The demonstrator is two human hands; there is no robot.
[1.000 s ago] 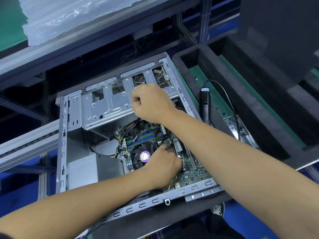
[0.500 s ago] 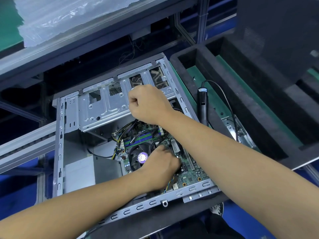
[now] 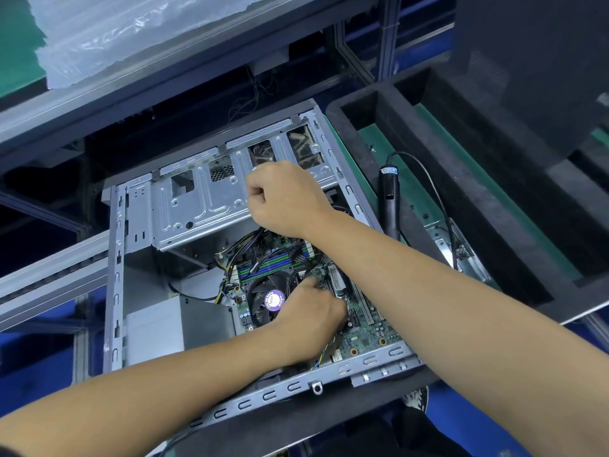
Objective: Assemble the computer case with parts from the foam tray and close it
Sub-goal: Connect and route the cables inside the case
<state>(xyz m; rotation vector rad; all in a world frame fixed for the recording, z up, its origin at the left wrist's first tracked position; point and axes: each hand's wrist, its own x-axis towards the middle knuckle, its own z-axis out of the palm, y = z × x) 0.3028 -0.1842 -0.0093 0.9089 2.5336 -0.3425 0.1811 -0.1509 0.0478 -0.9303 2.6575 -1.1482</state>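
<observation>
The open grey computer case (image 3: 115, 291) lies on its side in front of me. Inside it are a green motherboard (image 3: 369, 338), a black CPU fan with a purple label (image 3: 273, 300) and a silver drive cage (image 3: 197, 209). My right hand (image 3: 283, 199) is curled into a fist on the lower edge of the drive cage, fingers tucked under. My left hand (image 3: 309, 318) reaches down onto the motherboard, fingertips among black cables beside the fan; what they hold is hidden.
A black foam tray (image 3: 461, 179) sits right of the case, with an electric screwdriver (image 3: 390, 199) and its cord at its left edge and a metal bracket (image 3: 461, 255) in a slot. A dark panel (image 3: 527, 61) stands at the back right. Clear plastic bags (image 3: 115, 34) lie on the upper shelf.
Both hands stay where they were, right on the drive cage and left on the motherboard. Only the view has shifted slightly.
</observation>
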